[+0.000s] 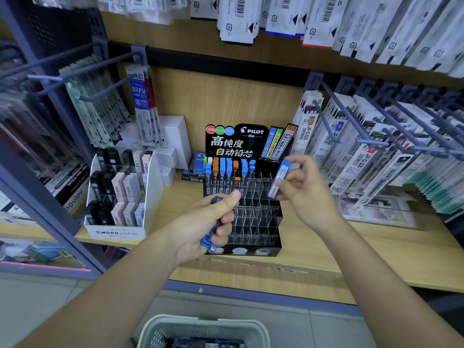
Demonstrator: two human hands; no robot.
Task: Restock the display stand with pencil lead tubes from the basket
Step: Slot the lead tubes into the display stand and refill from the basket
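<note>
A black Pilot display stand (253, 217) with clear grid slots sits on the wooden shelf. Blue-capped and orange-capped lead tubes (227, 175) fill its back left rows; the front and right slots hold nothing. My left hand (208, 227) grips a bundle of blue-capped lead tubes (209, 241) in front of the stand's left side. My right hand (305, 189) pinches a single blue-capped lead tube (278, 180), tilted, above the stand's right rear slots. A pale green basket (203, 330) stands on the floor at the bottom, with more tubes inside.
A white Mono eraser display (120, 197) stands left of the stand. Small black boxes (193, 177) lie behind it. Metal pegs with hanging refill packs (371, 156) jut out at the right and at the left. The wooden shelf edge (276, 277) runs below.
</note>
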